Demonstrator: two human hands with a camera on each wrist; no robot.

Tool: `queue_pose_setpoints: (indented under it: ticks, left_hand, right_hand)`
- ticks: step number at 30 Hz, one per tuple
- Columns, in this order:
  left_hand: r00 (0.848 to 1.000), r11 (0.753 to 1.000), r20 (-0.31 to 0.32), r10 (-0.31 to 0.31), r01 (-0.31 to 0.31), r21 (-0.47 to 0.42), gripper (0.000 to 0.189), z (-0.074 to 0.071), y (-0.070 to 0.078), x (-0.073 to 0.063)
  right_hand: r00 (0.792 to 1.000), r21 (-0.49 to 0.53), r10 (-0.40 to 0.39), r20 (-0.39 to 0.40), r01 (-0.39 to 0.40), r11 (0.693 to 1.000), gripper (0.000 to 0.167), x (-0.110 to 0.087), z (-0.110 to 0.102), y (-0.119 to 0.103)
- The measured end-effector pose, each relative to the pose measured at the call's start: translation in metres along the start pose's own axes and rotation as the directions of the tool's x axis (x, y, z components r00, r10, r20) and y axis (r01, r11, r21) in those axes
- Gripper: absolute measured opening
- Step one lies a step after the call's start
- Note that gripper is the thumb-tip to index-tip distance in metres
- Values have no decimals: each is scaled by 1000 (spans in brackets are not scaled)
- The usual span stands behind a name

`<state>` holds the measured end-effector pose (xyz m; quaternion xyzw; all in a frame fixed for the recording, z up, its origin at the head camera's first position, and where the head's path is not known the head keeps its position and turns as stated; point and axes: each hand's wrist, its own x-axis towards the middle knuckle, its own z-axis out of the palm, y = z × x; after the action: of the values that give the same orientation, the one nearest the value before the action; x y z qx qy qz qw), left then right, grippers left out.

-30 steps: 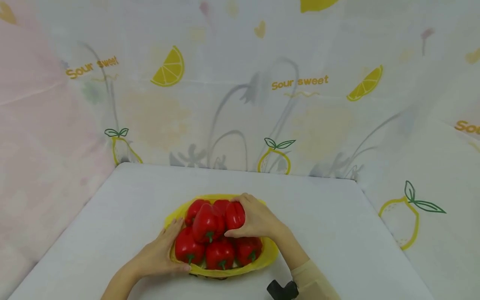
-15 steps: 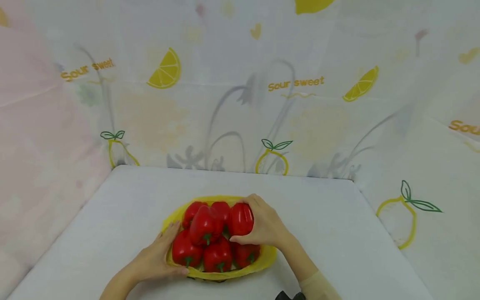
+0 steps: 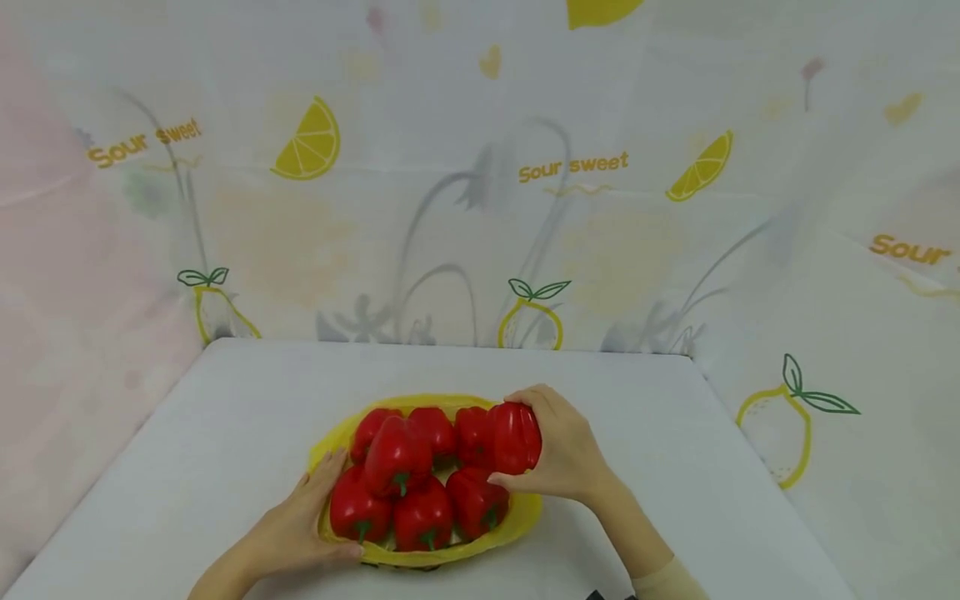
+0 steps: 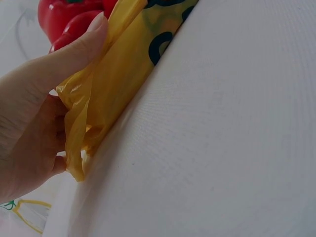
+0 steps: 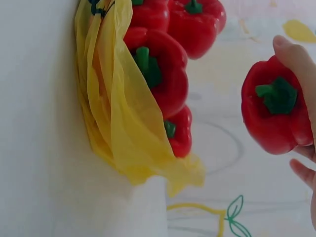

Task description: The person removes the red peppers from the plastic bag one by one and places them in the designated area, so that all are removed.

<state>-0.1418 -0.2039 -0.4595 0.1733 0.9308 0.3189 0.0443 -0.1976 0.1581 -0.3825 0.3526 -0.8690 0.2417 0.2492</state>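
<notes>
In the head view a yellow plastic bag [image 3: 527, 518], spread open like a shallow basket, holds several red bell peppers [image 3: 423, 512] with green stems. My left hand [image 3: 296, 521] grips the bag's left end, the thumb [image 4: 74, 61] over its front rim in the left wrist view. At the bag's right end my right hand [image 3: 567, 450] holds one red bell pepper [image 3: 517, 437], fingers and thumb curled round it. The right wrist view shows this bell pepper [image 5: 261, 126] raised apart from the others, its stem facing the camera. Most of the left fingers are hidden behind the bag there.
The bag stands on a white table [image 3: 637, 500]. Behind it hangs a pale cloth [image 3: 420, 217] printed with lemons and words, meeting the table's back edge. A pinkish cloth [image 3: 75, 333] borders the left side.
My right hand has moved the bell pepper rightward, away from the pile, uncovering other peppers behind and below it. The left hand keeps its hold on the bag. The view has shifted slightly.
</notes>
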Motion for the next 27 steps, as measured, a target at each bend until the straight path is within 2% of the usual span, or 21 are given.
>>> queue_pose_setpoints:
  ticks: [9,13,20,27]
  left_hand:
    - [1000,1000,22,-9,8,9,120,2,-2,2]
    - [999,999,33,-29,28,18,120,1,-4,-1]
    - [998,999,52,-38,38,0,120,3,-7,-4]
    - [1000,1000,-2,1,-1,18,119,3,-6,-1]
  right_hand:
    - [999,-110,1,-37,-5,994,83,-13,-25,19]
    - [999,-148,31,-38,-36,988,82,-18,-32,31]
    - [989,-182,116,-91,-131,975,83,-30,-47,58]
    - [971,-206,212,-113,-232,951,83,-41,-62,82]
